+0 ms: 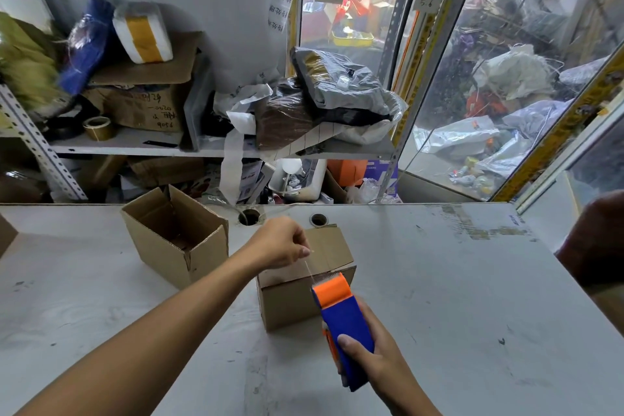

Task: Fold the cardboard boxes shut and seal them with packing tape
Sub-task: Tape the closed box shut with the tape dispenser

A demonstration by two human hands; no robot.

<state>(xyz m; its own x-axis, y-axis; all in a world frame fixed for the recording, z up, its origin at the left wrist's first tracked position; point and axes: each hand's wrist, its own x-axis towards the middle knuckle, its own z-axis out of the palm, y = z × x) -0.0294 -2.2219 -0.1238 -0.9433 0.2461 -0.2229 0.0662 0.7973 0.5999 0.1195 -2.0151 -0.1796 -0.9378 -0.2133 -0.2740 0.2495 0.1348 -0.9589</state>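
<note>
A small cardboard box [287, 300] with its flaps folded down sits mid-table. My right hand [374, 365] grips a blue and orange tape dispenser [341, 317] in front of the box. My left hand [282, 243] hovers over the box top and pinches the free end of clear tape [309, 267] that stretches from the dispenser's mouth. A second cardboard box [175, 236] stands open to the left, its flaps up.
The white table [439, 297] has two cable holes [250, 216] behind the boxes. Cluttered shelves with parcels and a tape roll [98, 127] rise beyond. Another person's arm [597, 246] enters at the right edge. A cardboard corner [5, 233] pokes in at the left.
</note>
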